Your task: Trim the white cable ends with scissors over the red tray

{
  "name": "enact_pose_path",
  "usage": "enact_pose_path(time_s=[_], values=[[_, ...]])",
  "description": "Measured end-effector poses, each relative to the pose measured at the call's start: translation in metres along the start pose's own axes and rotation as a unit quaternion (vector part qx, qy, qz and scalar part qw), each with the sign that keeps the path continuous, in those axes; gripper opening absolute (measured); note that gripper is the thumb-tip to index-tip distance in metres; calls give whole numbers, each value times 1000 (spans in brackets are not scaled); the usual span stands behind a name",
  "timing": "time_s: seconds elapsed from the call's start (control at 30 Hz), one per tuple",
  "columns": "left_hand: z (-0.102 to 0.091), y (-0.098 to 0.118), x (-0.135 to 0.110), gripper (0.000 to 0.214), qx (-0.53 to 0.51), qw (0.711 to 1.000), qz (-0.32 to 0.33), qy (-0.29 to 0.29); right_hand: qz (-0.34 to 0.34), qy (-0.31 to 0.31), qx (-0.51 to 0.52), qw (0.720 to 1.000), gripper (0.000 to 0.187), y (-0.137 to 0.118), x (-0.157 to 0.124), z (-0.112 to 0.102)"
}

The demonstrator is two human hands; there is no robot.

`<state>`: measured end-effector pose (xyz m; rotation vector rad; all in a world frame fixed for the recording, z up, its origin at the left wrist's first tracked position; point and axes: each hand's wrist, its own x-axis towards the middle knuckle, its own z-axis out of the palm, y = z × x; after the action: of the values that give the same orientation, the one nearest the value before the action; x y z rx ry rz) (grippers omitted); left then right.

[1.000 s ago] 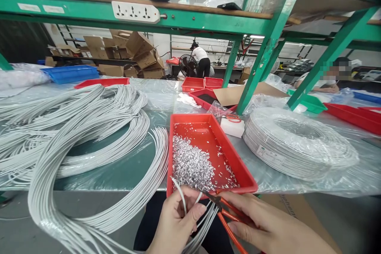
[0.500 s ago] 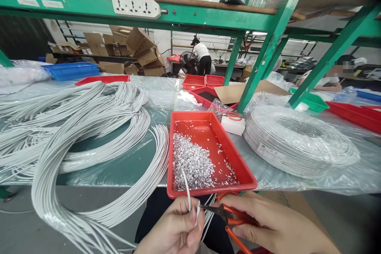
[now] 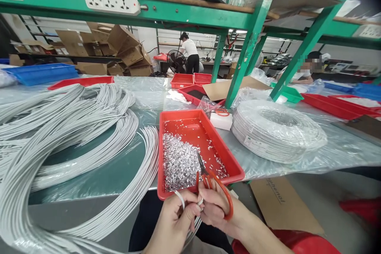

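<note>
My left hand point(image 3: 175, 216) is closed on a white cable point(image 3: 180, 198), its end bent up between thumb and fingers. My right hand point(image 3: 214, 204) meets it at the fingertips, pinching near a short cable end. Also in my right hand is a pair of orange-handled scissors point(image 3: 222, 188), dark blades pointing away over the tray. Just beyond both hands stands a red tray point(image 3: 228, 143) with a heap of small silvery metal pieces point(image 3: 180, 162). More white cable strands run below my hands, partly hidden by them.
Bundles of white cable point(image 3: 89, 158) cover the left of the table. A wrapped cable coil point(image 3: 276, 135) and a white box point(image 3: 220, 121) lie to the right. A green shelf frame point(image 3: 250, 35) crosses above. Two people point(image 3: 190, 49) are farther back.
The scissors have swung from pointing left at the cable to pointing forward over the tray. My right hand has closed in on my left fingertips. The view has turned slightly right.
</note>
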<state>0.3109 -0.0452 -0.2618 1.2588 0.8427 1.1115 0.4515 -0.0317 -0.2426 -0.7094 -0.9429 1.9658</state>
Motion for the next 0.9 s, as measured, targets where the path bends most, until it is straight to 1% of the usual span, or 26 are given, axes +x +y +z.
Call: enact_pose_path(time_s=[0.07, 0.13, 0.2, 0.3, 0.33, 0.4, 0.5, 0.6, 0.7, 0.8, 0.83, 0.9], values=[[-2, -3, 2, 29, 32, 999, 25, -9, 21, -8, 15, 1000, 36, 3, 1, -4], [-3, -5, 4, 25, 56, 998, 21, -21, 11, 2, 4, 1000, 35, 2, 1, -6], [-4, -5, 5, 25, 74, 997, 10, -14, -24, 28, -29, 999, 34, 0, 1, -6], [-1, -3, 5, 25, 98, 994, 15, 39, -91, 85, -132, 983, 30, -3, -1, -2], [0, -2, 5, 25, 97, 994, 18, 53, -106, 99, -166, 975, 28, -3, -2, -1], [2, -1, 4, 25, 85, 994, 13, 65, -114, 112, -209, 965, 27, -4, -3, 0], [3, -2, 4, 28, 49, 997, -14, 63, -111, 116, -251, 955, 27, -5, -6, 0], [3, -2, 4, 33, 14, 998, -25, 57, -127, 127, -269, 946, 26, -7, -6, -1], [3, 1, 5, 37, -22, 998, -48, 36, -135, 121, -268, 946, 24, -10, -6, 0], [4, 5, 6, 43, -62, 994, -90, 2, -125, 81, -251, 956, 24, -14, -5, -1], [5, 5, 7, 43, -67, 994, -91, 5, -121, 69, -244, 960, 25, -14, -5, -1], [6, 5, 9, 42, -57, 995, -70, 38, -118, 65, -231, 964, 27, -15, -5, -3]])
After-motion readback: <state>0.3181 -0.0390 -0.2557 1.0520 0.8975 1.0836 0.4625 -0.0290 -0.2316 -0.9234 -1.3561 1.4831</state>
